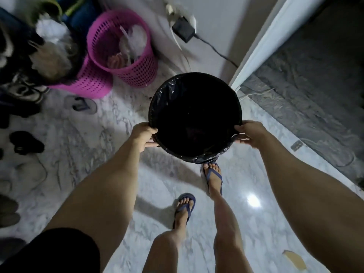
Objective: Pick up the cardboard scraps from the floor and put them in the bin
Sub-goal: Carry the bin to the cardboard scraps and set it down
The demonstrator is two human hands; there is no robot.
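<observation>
We hold the round bin lined with a black plastic bag [195, 115] above the marble floor [78, 134]; left hand [142, 135] and right hand [251, 133] fingers curl round its rim. A tan cardboard scrap [295, 262] lies lower right.

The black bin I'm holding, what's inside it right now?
A black plastic liner folded over the rim of the black bin is all that shows. The interior is too dark to tell whether anything lies at the bottom. One cardboard scrap lies on the floor.

Bin [195, 115] interior too dark, possibly empty; baskets [126, 50] blurred.
</observation>
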